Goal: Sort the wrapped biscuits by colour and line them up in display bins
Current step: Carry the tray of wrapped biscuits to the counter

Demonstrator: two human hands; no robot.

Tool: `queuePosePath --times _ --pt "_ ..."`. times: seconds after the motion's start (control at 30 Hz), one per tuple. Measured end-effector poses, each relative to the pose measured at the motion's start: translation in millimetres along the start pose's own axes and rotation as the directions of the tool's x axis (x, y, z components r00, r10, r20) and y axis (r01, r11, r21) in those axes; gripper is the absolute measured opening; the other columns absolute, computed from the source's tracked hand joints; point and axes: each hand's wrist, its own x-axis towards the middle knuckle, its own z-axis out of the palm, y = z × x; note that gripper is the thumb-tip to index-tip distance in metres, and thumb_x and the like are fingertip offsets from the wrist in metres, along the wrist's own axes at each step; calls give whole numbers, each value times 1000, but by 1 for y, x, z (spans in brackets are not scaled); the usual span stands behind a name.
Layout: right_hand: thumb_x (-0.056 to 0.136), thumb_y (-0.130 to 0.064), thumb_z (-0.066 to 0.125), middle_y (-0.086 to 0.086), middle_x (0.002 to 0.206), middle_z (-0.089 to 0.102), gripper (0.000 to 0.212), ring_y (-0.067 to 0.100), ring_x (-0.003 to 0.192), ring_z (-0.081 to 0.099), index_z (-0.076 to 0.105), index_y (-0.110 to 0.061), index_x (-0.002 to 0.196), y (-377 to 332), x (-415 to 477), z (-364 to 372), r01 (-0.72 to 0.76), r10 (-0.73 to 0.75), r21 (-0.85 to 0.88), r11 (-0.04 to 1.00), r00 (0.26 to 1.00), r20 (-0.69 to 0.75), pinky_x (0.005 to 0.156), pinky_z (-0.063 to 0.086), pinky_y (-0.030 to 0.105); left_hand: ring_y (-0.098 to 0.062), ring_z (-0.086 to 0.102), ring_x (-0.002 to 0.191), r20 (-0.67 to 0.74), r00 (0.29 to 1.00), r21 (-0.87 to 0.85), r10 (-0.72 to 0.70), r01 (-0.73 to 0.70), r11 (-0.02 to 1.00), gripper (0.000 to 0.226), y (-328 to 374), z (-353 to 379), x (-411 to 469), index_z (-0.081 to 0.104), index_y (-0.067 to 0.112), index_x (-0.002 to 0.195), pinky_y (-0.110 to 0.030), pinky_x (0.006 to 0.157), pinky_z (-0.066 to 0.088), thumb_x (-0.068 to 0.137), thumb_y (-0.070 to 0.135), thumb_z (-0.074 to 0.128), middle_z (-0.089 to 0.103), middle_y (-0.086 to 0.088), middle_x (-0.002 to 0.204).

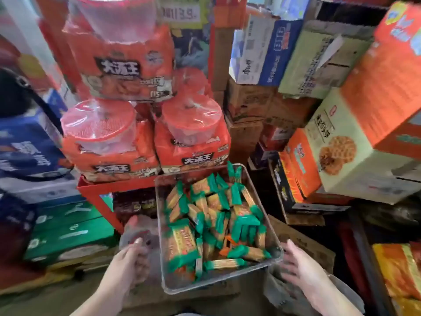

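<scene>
A clear plastic display bin (169,289) sits low in the middle, tilted a little. It is piled loosely with several green-wrapped biscuits (245,221), and one orange-wrapped biscuit (229,242) shows among them near the front. My left hand (129,262) is just left of the bin, its fingers curled round a crumpled translucent plastic bag (139,229). My right hand (300,269) is at the bin's near right corner, fingers fairly straight and blurred; I cannot tell whether it touches the rim.
A red metal rack (118,185) behind the bin carries orange noodle multipacks (191,142). Cardboard cartons (355,142) are stacked at the right and back. Green boxes (68,231) lie at the left, and orange packets (401,270) lie at the far right.
</scene>
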Motion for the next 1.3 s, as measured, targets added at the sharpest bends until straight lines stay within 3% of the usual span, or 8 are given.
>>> queuePosePath --times 0.1,0.23,0.33,0.5,0.83,0.97,1.07,1.3 --pt "105 -40 48 -1 99 68 23 22 94 65 64 -24 102 -30 9 29 117 -118 -52 992 993 -28 84 51 41 -27 67 80 116 993 63 2 -9 998 74 12 10 23 67 9 111 -36 74 49 76 75 67 73 -10 92" --pt "101 -54 49 -2 122 66 39 22 115 61 61 -24 124 -46 31 48 168 -176 -249 954 984 -7 100 49 45 -28 47 135 102 995 110 13 -24 994 65 25 39 30 41 16 152 -37 101 39 99 52 53 47 -6 151" --pt "101 -53 49 -1 128 65 41 23 119 59 60 -23 127 -49 49 47 188 -204 -300 935 979 -23 102 49 49 -28 59 121 70 994 197 85 -97 976 49 20 46 35 59 13 133 -41 103 47 100 49 53 64 -7 134" --pt "106 -38 48 6 98 71 29 23 95 65 64 -18 93 -63 51 53 295 -294 -333 896 954 56 81 51 42 -21 65 86 -28 970 274 240 -224 935 27 21 54 22 63 16 88 -37 74 49 105 33 51 69 -4 85" --pt "104 -37 50 7 71 64 38 26 71 62 60 -16 75 -68 71 33 537 -457 -321 780 839 295 66 43 38 -27 73 86 -117 966 235 231 -199 952 28 30 48 -28 68 24 96 -56 80 59 102 45 51 75 -6 93" --pt "102 -40 55 -1 60 50 38 23 65 51 53 -16 72 -71 76 34 597 -450 -326 733 785 427 69 38 40 -18 67 69 -258 943 143 212 -180 973 30 5 39 -77 66 21 79 -40 64 50 104 31 53 71 2 74" --pt "99 -38 61 0 57 47 36 23 61 47 53 -15 73 -72 65 53 665 -456 -296 686 710 537 68 36 39 -6 53 56 -412 896 121 167 -128 984 34 -26 32 -113 58 20 70 -33 55 38 104 26 54 60 8 59" --pt "98 -23 64 11 61 51 31 13 56 46 58 -3 74 -67 8 149 812 -373 -276 515 502 781 56 35 22 -14 43 54 -712 696 74 89 -51 996 40 -86 -28 -165 46 12 68 -38 57 31 105 27 51 48 4 54"
